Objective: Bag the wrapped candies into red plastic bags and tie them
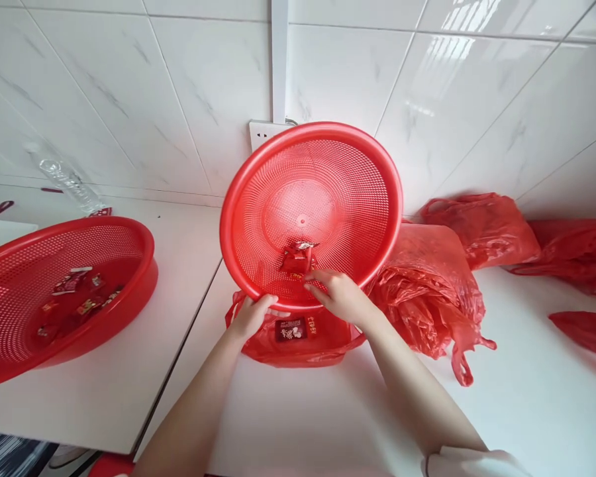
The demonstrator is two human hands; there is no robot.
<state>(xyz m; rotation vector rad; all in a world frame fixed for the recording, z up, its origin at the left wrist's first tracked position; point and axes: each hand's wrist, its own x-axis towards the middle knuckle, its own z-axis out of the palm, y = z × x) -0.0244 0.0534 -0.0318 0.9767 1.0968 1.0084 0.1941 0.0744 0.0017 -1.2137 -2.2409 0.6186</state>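
A red perforated plastic basket [362, 172] is tilted toward me, its lower rim over an open red plastic bag [328, 351]. My left hand [252, 317] is closed around that rim at the left. Inside the basket, my right hand [340, 297] reaches over the rim with its fingers apart, fingertips beside a small pile of red wrapped packets [295, 260]. Whether it touches them I cannot tell for sure. In the bag's mouth lies a dark red packet [291, 330] with white print.
Another red basket [144, 242] with several small packets stands at the left. Stacked red plastic bags [427, 285] lie close by on the right, with more bags [487, 232] behind. A clear bottle [72, 185] and a wall socket [261, 134] are along the tiled wall.
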